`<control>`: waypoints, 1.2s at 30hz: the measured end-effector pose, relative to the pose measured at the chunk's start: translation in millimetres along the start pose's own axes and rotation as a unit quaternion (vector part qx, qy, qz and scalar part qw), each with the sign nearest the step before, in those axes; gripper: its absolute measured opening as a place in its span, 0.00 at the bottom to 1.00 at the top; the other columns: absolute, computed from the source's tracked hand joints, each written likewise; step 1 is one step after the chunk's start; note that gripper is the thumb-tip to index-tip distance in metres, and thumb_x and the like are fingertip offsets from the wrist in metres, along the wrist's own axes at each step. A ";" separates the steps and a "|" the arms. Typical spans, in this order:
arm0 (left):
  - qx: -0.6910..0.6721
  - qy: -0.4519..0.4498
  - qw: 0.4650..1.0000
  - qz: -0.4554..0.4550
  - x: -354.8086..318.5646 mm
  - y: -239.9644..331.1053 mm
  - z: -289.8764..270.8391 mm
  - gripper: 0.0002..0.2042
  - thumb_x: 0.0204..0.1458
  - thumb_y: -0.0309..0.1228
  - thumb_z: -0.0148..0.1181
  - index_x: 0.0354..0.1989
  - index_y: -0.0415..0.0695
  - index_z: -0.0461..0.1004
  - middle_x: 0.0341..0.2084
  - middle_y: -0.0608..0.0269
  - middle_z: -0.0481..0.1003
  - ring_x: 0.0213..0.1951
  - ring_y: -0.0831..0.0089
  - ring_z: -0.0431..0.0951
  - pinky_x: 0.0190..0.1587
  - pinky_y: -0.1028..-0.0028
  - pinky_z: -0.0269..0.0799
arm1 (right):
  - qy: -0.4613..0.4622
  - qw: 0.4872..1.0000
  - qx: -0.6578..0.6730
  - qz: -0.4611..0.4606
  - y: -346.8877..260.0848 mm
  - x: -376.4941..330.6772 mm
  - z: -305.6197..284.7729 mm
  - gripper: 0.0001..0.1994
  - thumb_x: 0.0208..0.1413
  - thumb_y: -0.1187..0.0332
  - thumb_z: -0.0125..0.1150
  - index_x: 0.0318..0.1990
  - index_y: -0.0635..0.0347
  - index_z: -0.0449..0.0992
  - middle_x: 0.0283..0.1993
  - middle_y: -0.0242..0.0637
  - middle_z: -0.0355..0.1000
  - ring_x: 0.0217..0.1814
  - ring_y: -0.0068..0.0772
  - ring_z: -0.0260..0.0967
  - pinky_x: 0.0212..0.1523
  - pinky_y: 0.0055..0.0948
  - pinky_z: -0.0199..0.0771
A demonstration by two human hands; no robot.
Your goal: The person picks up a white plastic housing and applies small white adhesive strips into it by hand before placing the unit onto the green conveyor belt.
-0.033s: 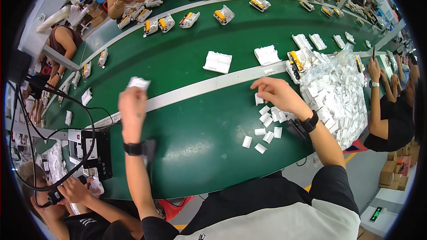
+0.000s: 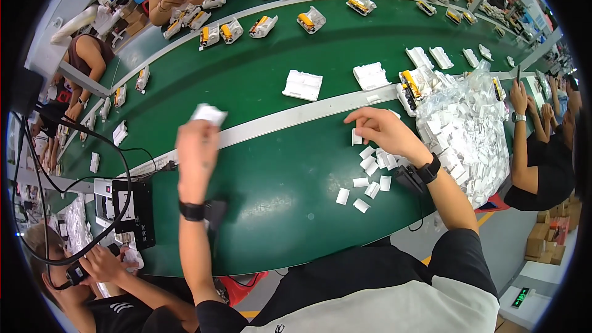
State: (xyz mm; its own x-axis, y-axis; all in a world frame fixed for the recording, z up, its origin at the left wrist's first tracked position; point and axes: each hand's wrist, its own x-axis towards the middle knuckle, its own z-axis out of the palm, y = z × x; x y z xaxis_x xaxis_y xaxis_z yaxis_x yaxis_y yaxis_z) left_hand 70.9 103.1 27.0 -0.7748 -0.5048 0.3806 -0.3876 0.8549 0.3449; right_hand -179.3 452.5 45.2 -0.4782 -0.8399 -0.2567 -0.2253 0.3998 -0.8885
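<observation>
My left hand [image 2: 198, 145], its fingers closed, grips a white plastic housing [image 2: 210, 114] just over the pale rail on the left; its lower part is hidden by the fingers. On the right, my right hand [image 2: 383, 129] pinches a small curved white plastic piece [image 2: 356, 139] between thumb and fingers, with the index finger stretched out to the left. Below this hand several like small white pieces [image 2: 372, 190] lie loose on the green table [image 2: 277, 209]. Beyond the rail sit two larger white housings, one in the middle [image 2: 302, 86] and another [image 2: 371, 76] to its right.
A big clear bag of small white pieces [image 2: 459, 142] lies to the right, beside a housing with yellow and black parts [image 2: 408, 90]. The pale rail [image 2: 277, 120] crosses the table. Left stands a black device [image 2: 139, 216] with cables. Co-workers sit around; filled housings [image 2: 311, 20] line the far side.
My left hand has moved to the right with the white housing. My right hand has shifted very slightly left with its small piece.
</observation>
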 end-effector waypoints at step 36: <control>-0.110 -0.079 0.964 0.228 -49.2 81.3 36.2 0.05 0.53 0.28 0.71 0.37 0.45 0.83 0.37 0.66 0.79 0.49 0.63 0.77 0.60 0.60 0.68 | 0.036 0.860 -0.365 -0.355 -35.0 44.7 95.6 0.06 0.55 0.74 0.69 0.38 0.59 0.78 0.38 0.36 0.71 0.45 0.44 0.69 0.46 0.41 0.77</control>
State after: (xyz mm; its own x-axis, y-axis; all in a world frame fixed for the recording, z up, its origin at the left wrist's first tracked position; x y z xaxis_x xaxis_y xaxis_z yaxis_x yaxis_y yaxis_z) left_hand 59.5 201.7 5.2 -0.9132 -0.0434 0.4053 0.1127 0.9287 0.3533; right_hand -111.6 365.9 28.5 -0.0457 -0.9532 0.2987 -0.9424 -0.0581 -0.3295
